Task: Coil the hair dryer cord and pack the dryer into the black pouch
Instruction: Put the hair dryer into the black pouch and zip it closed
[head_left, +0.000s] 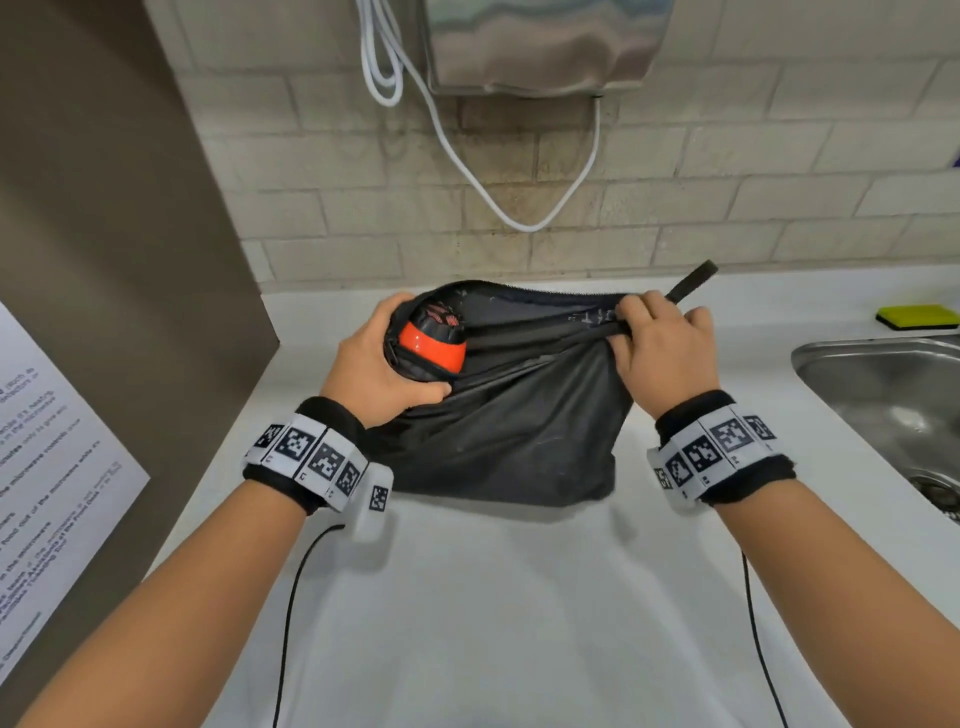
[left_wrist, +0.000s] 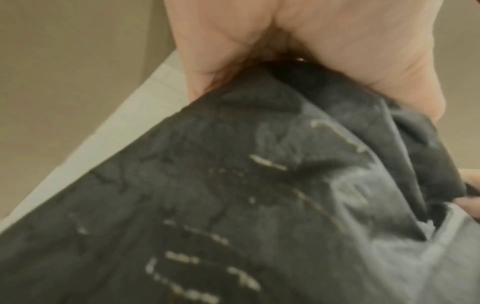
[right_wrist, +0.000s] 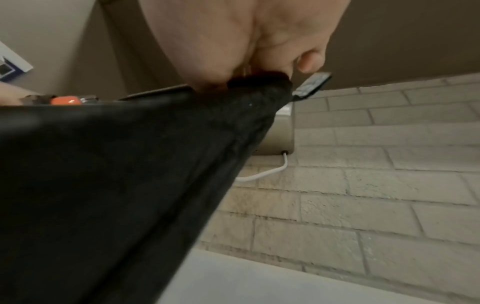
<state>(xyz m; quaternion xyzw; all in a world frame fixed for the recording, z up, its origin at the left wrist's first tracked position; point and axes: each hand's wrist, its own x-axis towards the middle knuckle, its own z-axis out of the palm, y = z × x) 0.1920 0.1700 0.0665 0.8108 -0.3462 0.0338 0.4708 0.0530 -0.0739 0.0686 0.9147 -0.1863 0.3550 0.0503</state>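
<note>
The black pouch (head_left: 509, 431) lies on the white counter (head_left: 493, 597) with its zipped mouth open toward the wall. An orange and black end of the hair dryer (head_left: 434, 343) pokes out at the mouth's left corner; the rest is hidden inside. My left hand (head_left: 379, 364) is curled round that corner, gripping the dryer through the fabric. My right hand (head_left: 660, 343) pinches the near edge of the mouth by its right end, close to the black pull strap (head_left: 693, 280). Both wrist views show the pouch fabric (left_wrist: 233, 205) (right_wrist: 116, 185) under the palms. No cord is visible.
A steel sink (head_left: 883, 395) is set into the counter at the right, with a yellow sponge (head_left: 917, 316) behind it. A brown panel (head_left: 130, 234) with a printed notice stands at the left. A white cable (head_left: 519, 208) hangs on the tiled wall.
</note>
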